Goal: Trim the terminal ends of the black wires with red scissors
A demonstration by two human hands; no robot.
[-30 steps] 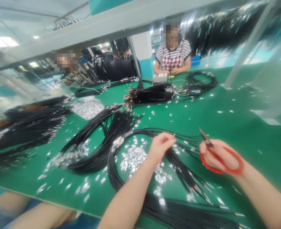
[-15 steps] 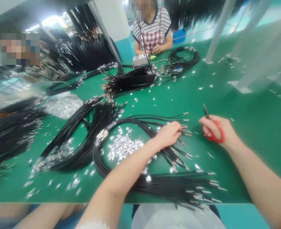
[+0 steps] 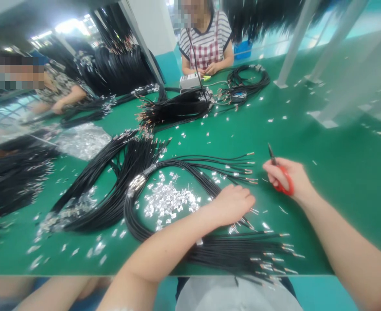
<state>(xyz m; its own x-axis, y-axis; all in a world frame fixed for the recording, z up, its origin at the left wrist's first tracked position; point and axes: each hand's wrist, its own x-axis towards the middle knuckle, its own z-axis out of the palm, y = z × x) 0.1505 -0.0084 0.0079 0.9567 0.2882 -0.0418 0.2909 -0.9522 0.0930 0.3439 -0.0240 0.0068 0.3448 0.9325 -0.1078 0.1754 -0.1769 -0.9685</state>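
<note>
My left hand [image 3: 234,205] is closed, palm down, over the fanned ends of a looped bundle of black cables [image 3: 195,166]; its fingertips are partly hidden among the tips. Away to the right, my right hand [image 3: 283,172] grips red-handled scissors [image 3: 289,181], with their dark blades pointing up and away from me. The cable ends show bare coppery or silvery tips. A wrapped metallic section [image 3: 138,183] marks the left of the loop. Inside the loop lies a heap of small silvery pieces [image 3: 164,196].
More black cables [image 3: 226,250] lie near the table's front edge. Other cable bundles [image 3: 103,190] and a clear plastic bag [image 3: 83,140] are at left. Scraps dot the green table [image 3: 346,172]. Two people work across and at far left. Metal posts [image 3: 296,47] stand at back right.
My left hand has moved toward me, from the upper cable ends to lower ones, uncovering the upper tips. My right hand with the scissors has shifted slightly left.
</note>
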